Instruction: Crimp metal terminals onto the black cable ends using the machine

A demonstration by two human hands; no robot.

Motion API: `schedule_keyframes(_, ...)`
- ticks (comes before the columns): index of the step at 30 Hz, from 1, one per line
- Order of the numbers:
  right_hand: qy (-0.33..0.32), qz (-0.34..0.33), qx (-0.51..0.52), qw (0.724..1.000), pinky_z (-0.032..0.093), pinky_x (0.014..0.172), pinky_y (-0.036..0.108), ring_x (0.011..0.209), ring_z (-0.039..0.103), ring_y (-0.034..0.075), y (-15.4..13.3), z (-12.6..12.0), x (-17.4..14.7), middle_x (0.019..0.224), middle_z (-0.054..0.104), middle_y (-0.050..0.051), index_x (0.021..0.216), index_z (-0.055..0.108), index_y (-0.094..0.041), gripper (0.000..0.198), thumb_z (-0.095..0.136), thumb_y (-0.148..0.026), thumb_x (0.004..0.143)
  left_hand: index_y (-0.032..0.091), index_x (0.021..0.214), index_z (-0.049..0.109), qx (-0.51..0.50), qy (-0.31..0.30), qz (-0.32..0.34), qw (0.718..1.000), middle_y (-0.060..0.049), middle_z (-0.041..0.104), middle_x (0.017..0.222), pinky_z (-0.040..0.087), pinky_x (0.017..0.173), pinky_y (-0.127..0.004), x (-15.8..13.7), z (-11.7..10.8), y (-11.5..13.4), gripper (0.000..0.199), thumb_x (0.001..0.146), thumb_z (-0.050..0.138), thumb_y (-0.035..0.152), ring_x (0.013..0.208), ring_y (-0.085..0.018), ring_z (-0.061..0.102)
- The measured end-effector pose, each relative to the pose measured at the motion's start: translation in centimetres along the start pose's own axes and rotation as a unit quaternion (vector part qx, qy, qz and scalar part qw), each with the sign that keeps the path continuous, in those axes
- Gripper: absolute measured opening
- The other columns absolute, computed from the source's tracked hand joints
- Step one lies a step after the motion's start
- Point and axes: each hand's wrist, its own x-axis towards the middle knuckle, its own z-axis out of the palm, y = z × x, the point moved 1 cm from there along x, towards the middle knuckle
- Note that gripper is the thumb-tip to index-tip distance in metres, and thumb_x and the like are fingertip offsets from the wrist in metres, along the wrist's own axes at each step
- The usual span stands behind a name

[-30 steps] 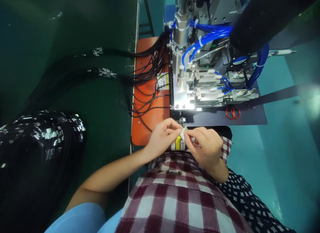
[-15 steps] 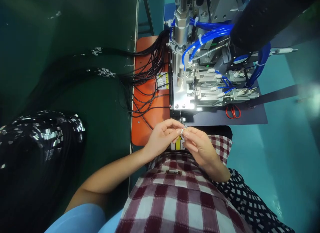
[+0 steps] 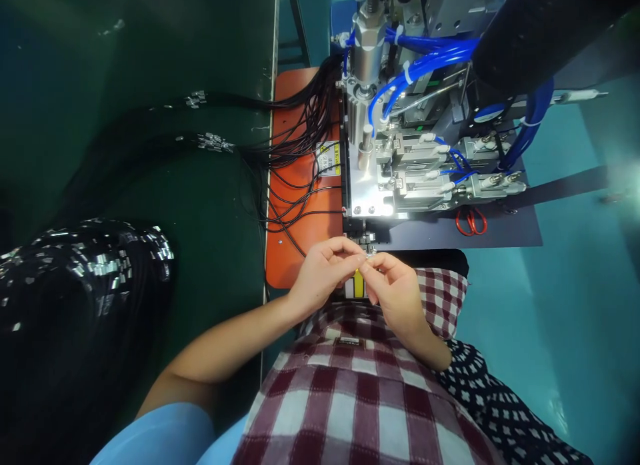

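Observation:
My left hand (image 3: pixel 325 272) is closed in a pinch, its thumb and forefinger meeting at the machine's near edge. My right hand (image 3: pixel 397 288) pinches at the same spot, and the fingertips of both hands touch or nearly touch. Whatever lies between them is tiny and mostly covered by the fingers, so I cannot make out its kind. Just beyond the fingertips sits a small metal fixture (image 3: pixel 369 238) of the machine. A label with a yellow arrow (image 3: pixel 356 285) shows beneath the hands.
A metal machine (image 3: pixel 370 202) with blue air tubes (image 3: pixel 440 55) stands ahead. Black cables (image 3: pixel 310 125) cross an orange board (image 3: pixel 287 258) onto a dark green table (image 3: pixel 210 252). A large cable bundle with shiny ends (image 3: pixel 105 265) lies left. Red-handled scissors (image 3: pixel 471 222) rest right.
The right hand has turned slightly, its fingers now curled closer over the pinch point. The small whitish piece visible earlier between the fingertips is now mostly covered. The left hand is nearly still.

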Motion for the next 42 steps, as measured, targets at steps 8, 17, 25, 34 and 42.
schedule_keyframes(8, 0.016, -0.031, -0.061, 0.997, 0.040, 0.045, 0.020, 0.045, 0.049, 0.007, -1.1, -1.9, -0.1, 0.058, 0.058, -0.004, 0.080, 0.067, -0.017, 0.013, 0.072, -0.028, 0.077, 0.014, 0.075, 0.063, 0.009, 0.003, 0.003, 1.000, 0.008, 0.041, 0.048, 0.026, 0.043, -0.017, -0.1, 0.0, 0.0, 0.017, 0.079, 0.070, 0.029, 0.044, -0.004, 0.031)
schedule_keyframes(17, 0.001, -0.062, -0.069, 0.996, 0.038, 0.044, 0.021, 0.045, 0.047, 0.007, -1.0, -2.1, 0.3, 0.057, 0.056, -0.004, 0.076, 0.064, -0.018, 0.011, 0.070, -0.025, 0.079, 0.013, 0.077, 0.066, 0.062, -0.006, 0.024, 0.998, 0.007, 0.049, 0.054, 0.036, 0.048, -0.016, -0.2, 0.2, 0.3, 0.014, 0.076, 0.073, 0.025, 0.046, -0.003, 0.039)
schedule_keyframes(25, -0.019, -0.061, -0.050, 0.997, 0.038, 0.045, 0.022, 0.043, 0.046, 0.008, -0.3, -2.7, 1.0, 0.051, 0.053, -0.006, 0.075, 0.062, -0.019, 0.014, 0.070, -0.029, 0.082, 0.013, 0.075, 0.065, 0.080, -0.020, 0.018, 0.996, 0.005, 0.048, 0.055, 0.033, 0.047, -0.018, -0.2, 0.3, 0.3, 0.024, 0.078, 0.072, 0.036, 0.049, -0.006, 0.041)
schedule_keyframes(34, -0.025, -0.041, -0.013, 0.999, 0.038, 0.047, 0.022, 0.045, 0.048, 0.008, -0.1, -2.6, 1.0, 0.053, 0.056, -0.005, 0.076, 0.066, -0.020, 0.013, 0.074, -0.029, 0.078, 0.014, 0.077, 0.065, 0.063, -0.016, 0.017, 0.998, 0.005, 0.050, 0.056, 0.035, 0.050, -0.019, -0.2, 0.2, 0.2, 0.022, 0.076, 0.073, 0.035, 0.050, -0.006, 0.043)
schedule_keyframes(42, -0.020, -0.041, -0.026, 0.999, 0.037, 0.047, 0.023, 0.045, 0.046, 0.009, -0.2, -2.3, 1.2, 0.053, 0.054, -0.005, 0.075, 0.065, -0.019, 0.015, 0.074, -0.030, 0.077, 0.013, 0.077, 0.065, 0.060, -0.015, 0.021, 0.998, 0.007, 0.046, 0.053, 0.029, 0.047, -0.018, -0.2, 0.2, 0.0, 0.023, 0.078, 0.072, 0.035, 0.048, -0.005, 0.037)
